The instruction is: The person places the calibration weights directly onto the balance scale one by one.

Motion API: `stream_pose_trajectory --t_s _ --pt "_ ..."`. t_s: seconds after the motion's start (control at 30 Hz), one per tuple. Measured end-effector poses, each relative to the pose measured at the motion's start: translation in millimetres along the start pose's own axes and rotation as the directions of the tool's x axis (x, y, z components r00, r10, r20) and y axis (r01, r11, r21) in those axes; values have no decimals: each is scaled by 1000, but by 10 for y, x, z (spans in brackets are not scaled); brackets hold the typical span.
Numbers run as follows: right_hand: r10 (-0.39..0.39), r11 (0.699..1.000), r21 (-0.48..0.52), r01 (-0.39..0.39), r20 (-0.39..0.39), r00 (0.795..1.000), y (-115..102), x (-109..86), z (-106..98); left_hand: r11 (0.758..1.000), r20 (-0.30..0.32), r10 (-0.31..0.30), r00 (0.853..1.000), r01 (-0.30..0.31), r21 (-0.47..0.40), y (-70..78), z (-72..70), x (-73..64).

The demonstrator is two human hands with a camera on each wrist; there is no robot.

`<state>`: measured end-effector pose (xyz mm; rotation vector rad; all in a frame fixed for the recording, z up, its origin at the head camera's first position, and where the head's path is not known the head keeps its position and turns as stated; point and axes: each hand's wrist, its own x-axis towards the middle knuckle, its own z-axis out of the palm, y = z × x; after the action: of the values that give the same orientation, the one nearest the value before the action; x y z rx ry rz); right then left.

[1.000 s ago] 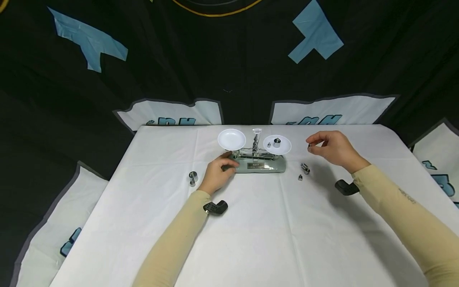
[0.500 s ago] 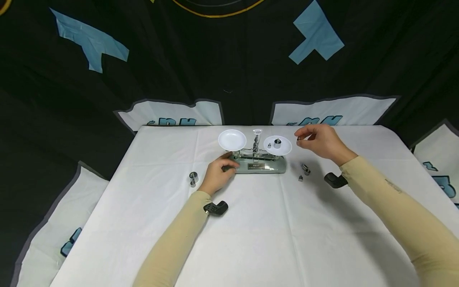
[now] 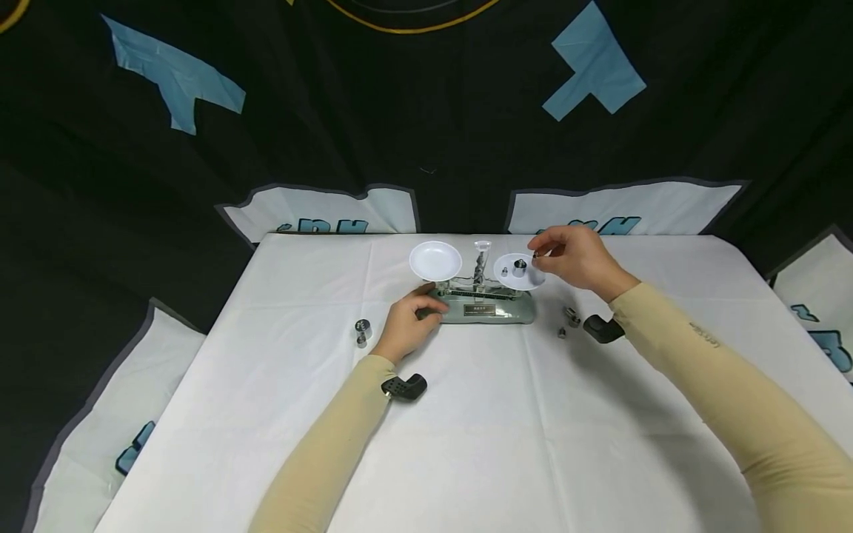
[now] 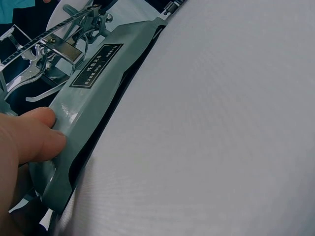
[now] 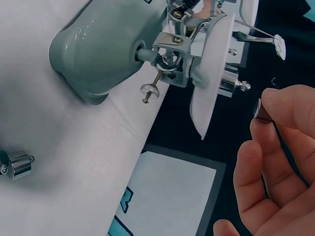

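A balance scale point(image 3: 513, 309) with a grey-green base and two white pans stands at the far side of the table. My left hand point(image 3: 409, 320) holds the left end of its base, thumb on the front face in the left wrist view. My right hand point(image 3: 576, 257) pinches a small metal weight point(image 5: 262, 112) between thumb and fingers, at the outer edge of the right pan point(image 3: 516, 284). On that pan sit a larger knobbed weight point(image 5: 228, 81) and a tiny one point(image 3: 504, 272). Nothing lies on the left pan point(image 3: 435, 260).
Right of the scale, several metal weights point(image 3: 571, 317) lie on the white tablecloth point(image 3: 466, 444), some tipped over. More weights point(image 3: 362, 326) stand left of the left hand. Behind the table hangs a dark curtain point(image 3: 426, 133) with blue and white patches.
My right hand has moved left with the small weight, from beyond the right pan to its edge. The left hand has stayed on the base.
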<state>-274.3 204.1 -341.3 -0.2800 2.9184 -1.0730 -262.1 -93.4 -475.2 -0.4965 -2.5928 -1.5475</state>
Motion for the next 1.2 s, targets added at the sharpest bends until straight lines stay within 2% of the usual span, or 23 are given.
stream_pose_trajectory --t_s 0.37,0.5,0.63,0.97,1.2 --pt "10 1000 11 -10 -19 1000 107 15 123 1000 10 -19 1000 19 -13 7 16 -11" --pt "-13 1000 12 14 -22 1000 142 27 171 1000 3 -16 1000 16 -11 10 12 -16" --pt "-35 999 6 35 -27 999 151 35 203 1000 3 -21 1000 21 -12 8 10 -15" --pt "-5 1000 -5 5 -20 1000 141 32 249 1000 1 -20 1000 20 -9 21 4 -11" --pt "-21 1000 -8 21 -27 999 163 39 278 1000 1 -22 1000 23 -15 23 -2 -11"
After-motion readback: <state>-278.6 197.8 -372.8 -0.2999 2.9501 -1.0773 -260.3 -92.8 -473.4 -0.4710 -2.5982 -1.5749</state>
